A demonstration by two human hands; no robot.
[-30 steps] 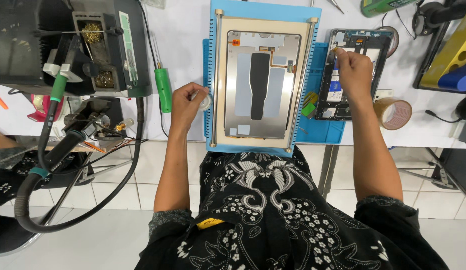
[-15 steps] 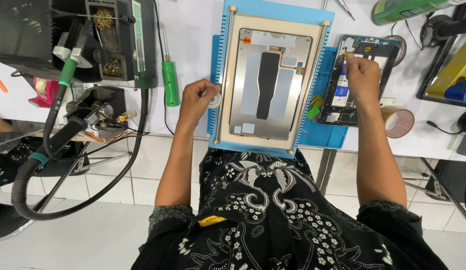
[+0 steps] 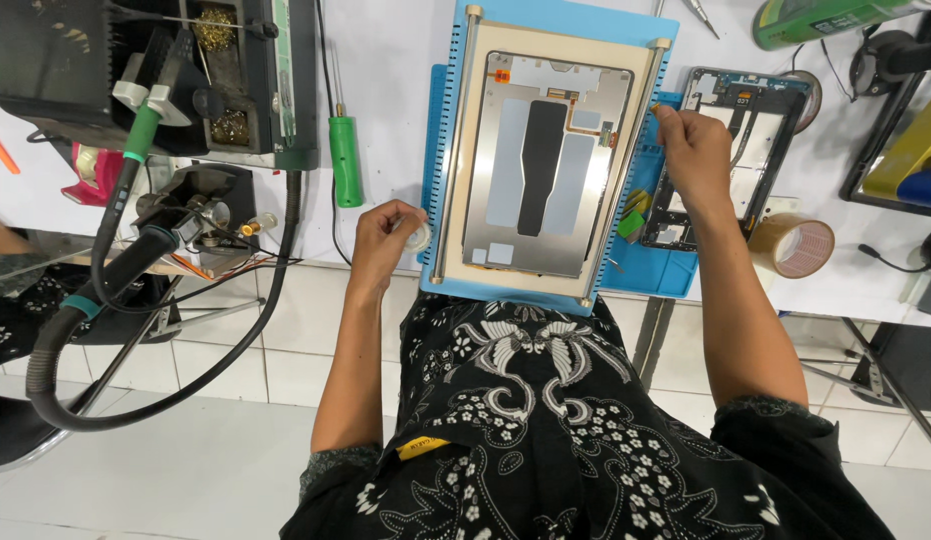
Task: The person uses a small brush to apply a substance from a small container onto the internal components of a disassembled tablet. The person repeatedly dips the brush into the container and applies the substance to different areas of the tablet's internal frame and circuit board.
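L hand [image 3: 383, 240] grip clamped on small clear round tape roll [image 3: 417, 237], R hand [image 3: 694, 152] fingers pinched tog. at metal tablet frame [image 3: 546, 160] edge

Opened tablet back housing [image 3: 546, 165] lay flat, inner side up, on a blue silicone work mat [image 3: 646, 265]. Housing was gold-rimmed, with a silver metal plate inside and a long black strip down its centre; a small orange tab sat near its far left corner. Its long axis ran away from the person. Small clear round container [image 3: 418, 236] sat just beside the housing's near left edge, pinched in the left hand [image 3: 381, 240]. Right hand [image 3: 694, 150] pinched a tiny item, too small to identify, at the housing's far right edge.
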